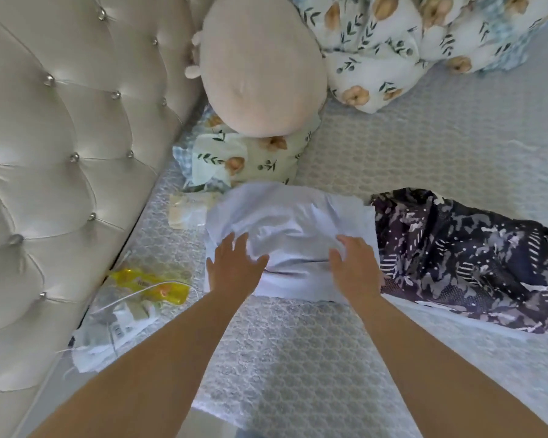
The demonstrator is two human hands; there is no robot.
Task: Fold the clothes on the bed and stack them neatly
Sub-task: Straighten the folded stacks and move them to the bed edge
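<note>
The shirt [290,235] lay on the bed [424,159], in the middle. The left hand [231,267] rested on its near left part, the right hand [353,267] on its near right part. Just right of the shirt, touching it, lay the garment [465,257]. Behind the shirt sat a pillow [244,159], with the plush [260,64] on it. The duvet [408,42] lay far right. The headboard [60,137] stood left, with packets [130,298] beside it.

tufted headboard [60,147] left | round beige plush [260,67] on floral pillow [244,159] | floral blanket [408,42] bunched top right | yellow packet [149,284], white cable [124,303] by headboard
</note>
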